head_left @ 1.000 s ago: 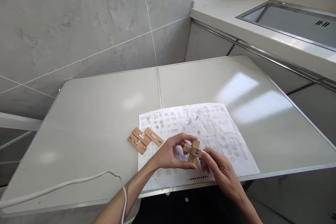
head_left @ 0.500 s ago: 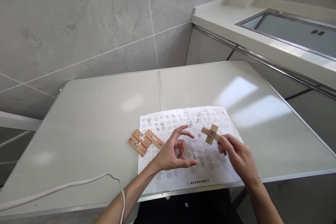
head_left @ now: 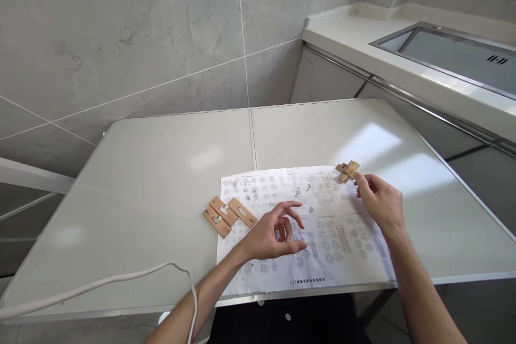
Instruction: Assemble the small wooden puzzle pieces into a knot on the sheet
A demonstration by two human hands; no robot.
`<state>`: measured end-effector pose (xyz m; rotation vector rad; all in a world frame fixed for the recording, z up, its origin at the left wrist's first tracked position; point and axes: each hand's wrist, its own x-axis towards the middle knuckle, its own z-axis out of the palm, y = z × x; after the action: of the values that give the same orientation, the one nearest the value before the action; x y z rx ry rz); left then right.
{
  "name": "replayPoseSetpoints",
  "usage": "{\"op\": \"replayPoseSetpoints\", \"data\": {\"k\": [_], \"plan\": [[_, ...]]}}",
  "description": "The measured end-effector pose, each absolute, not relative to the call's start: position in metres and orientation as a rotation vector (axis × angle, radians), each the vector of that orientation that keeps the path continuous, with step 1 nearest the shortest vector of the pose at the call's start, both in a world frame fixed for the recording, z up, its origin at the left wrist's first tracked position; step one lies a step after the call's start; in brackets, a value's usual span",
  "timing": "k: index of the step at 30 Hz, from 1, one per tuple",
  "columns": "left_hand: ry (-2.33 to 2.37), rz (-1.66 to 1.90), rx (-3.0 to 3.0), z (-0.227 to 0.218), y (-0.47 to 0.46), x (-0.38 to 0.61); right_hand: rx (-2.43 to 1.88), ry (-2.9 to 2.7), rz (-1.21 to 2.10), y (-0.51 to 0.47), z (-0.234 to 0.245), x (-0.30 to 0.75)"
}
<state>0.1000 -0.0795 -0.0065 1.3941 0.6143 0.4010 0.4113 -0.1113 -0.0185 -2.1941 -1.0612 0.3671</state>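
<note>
My right hand [head_left: 379, 200] pinches a small wooden cross made of joined puzzle pieces [head_left: 347, 171] at the far right corner of a printed instruction sheet [head_left: 322, 236]. My left hand [head_left: 274, 234] hovers over the middle of the sheet, fingers loosely curled and apart, holding nothing. Three flat notched wooden pieces [head_left: 228, 215] lie together just left of the sheet, close to my left hand.
All of this sits on a pale grey table [head_left: 141, 183] against a tiled wall. A white cable [head_left: 121, 279] runs across the table's near left edge. A counter with a steel sink [head_left: 455, 54] stands at the back right.
My right hand carried the wooden cross from between both hands out to the sheet's far right corner. My left hand let go of it and stayed over the sheet, fingers open.
</note>
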Motion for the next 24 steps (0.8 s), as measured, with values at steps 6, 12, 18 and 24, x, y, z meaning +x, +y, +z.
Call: {"op": "replayPoseSetpoints", "data": {"k": [6,12,18,24], "plan": [[0.602,0.38,1.425,-0.006,-0.079,0.1,-2.217,-1.062,0.336,-0.11,-0.026,0.415],[0.587,0.382,1.435,-0.007,-0.078,0.1,-2.235,-1.041,0.373,-0.115,-0.028,0.412],[0.599,0.391,1.444,-0.007,-0.079,0.1,-2.224,-1.012,0.327,-0.131,-0.027,0.404],[0.608,0.37,1.453,-0.006,-0.079,0.101,-2.075,-1.038,0.55,-0.172,-0.024,0.368]]}}
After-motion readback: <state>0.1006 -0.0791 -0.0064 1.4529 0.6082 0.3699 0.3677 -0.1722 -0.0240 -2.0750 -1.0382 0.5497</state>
